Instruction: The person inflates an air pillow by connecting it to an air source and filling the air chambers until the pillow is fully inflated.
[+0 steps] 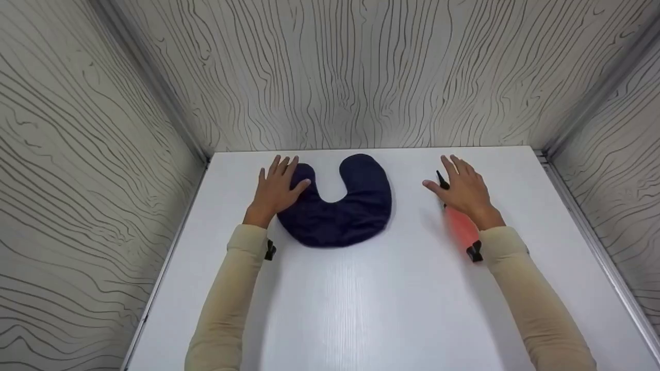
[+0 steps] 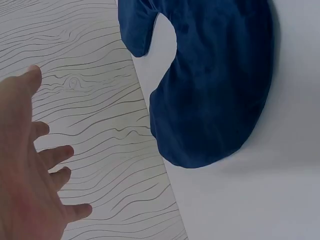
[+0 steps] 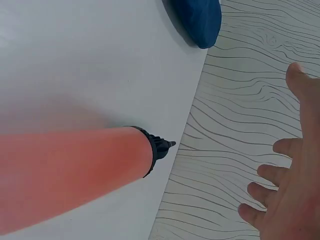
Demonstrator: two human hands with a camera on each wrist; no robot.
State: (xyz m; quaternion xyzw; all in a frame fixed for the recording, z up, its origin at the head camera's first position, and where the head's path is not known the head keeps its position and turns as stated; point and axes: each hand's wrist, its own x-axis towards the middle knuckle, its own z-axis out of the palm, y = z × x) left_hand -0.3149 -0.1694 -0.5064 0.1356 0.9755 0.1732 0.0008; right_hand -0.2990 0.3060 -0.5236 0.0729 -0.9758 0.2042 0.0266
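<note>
A navy U-shaped neck pillow [image 1: 335,221] lies on the white table, its two ends toward the back wall. In the head view my left hand [image 1: 278,188] overlaps the pillow's left end, fingers spread. The left wrist view shows that hand [image 2: 25,160] apart from the pillow [image 2: 210,100], holding nothing. My right hand [image 1: 464,190] hovers over an orange squeeze bottle [image 1: 461,226] with a black nozzle and partly covers it. In the right wrist view the bottle [image 3: 80,170] lies with its nozzle toward the wall, and the spread hand [image 3: 295,175] is apart from it.
The white table [image 1: 340,309] ends at a back wall [image 1: 330,77] with a wood-grain line pattern. Similar panels stand at left [image 1: 77,180] and right [image 1: 634,170]. Small black devices [image 1: 474,251] sit at both wrists.
</note>
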